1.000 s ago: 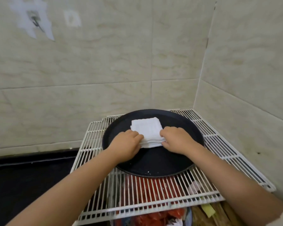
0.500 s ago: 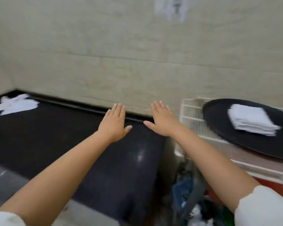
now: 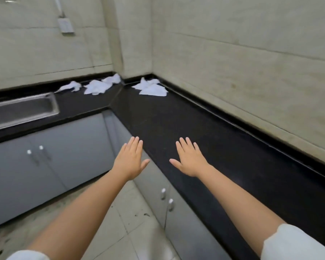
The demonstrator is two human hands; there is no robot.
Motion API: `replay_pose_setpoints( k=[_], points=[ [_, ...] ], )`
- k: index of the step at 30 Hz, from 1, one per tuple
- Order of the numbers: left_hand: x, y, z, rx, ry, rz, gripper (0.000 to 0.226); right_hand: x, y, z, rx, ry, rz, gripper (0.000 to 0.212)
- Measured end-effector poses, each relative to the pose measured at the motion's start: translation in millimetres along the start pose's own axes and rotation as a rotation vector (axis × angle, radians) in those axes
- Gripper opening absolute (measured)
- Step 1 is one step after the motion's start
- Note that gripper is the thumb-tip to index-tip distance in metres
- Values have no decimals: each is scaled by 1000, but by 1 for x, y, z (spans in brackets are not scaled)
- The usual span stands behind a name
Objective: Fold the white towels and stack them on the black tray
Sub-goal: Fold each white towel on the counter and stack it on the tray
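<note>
Counter (image 3: pixel 204 132), black and L-shaped, runs along tiled walls above grey cabinets (image 3: pixel 64 147), a steel sink (image 3: pixel 21 109) set at left; crumpled white towels (image 3: pixel 150 88) lie unfolded in the far corner, well apart from the left hand (image 3: pixel 129 161) and right hand (image 3: pixel 189 159), both held out flat, fingers straight, empty

White crumpled towels (image 3: pixel 151 88), glossy black countertop (image 3: pixel 195 132), grey cabinets (image 3: pixel 51 156), beige marbled wall tiles (image 3: pixel 233 44).
</note>
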State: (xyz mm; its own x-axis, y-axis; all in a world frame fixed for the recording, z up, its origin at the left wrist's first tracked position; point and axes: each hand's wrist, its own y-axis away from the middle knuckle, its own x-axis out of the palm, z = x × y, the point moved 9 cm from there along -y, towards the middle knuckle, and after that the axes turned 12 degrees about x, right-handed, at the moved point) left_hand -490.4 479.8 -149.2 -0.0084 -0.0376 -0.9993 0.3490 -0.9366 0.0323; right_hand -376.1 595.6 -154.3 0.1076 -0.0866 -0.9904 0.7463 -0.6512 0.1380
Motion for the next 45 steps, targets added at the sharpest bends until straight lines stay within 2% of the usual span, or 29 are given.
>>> replay_pose_setpoints(
  k=[5, 13, 21, 28, 33, 39, 45],
  points=[
    [16, -33, 103, -177, 64, -17, 67, 8, -96, 57, -63, 1, 7, 70],
    [-10, -170, 242, -200, -5, 16, 67, -36, -299, 119, -40, -104, 29, 73],
    [3, -284, 331, -136, 6, 48, 66, -58, -433, 128, 24, -89, 29, 73],
    [23, -423, 404, 71, 30, 19, 66, -53, -544, 126, 166, -115, 34, 75],
    [41, -513, 431, 266, 33, 61, 66, -51, -610, 123, 335, -140, 45, 76],
    [81, -591, 429, 414, 67, 143, 65, -10, -661, 104, 492, -194, 176, 72],
    [121, -657, 419, 480, 90, 186, 61, 20, -725, 80, 516, -264, 203, 68]
  ],
)
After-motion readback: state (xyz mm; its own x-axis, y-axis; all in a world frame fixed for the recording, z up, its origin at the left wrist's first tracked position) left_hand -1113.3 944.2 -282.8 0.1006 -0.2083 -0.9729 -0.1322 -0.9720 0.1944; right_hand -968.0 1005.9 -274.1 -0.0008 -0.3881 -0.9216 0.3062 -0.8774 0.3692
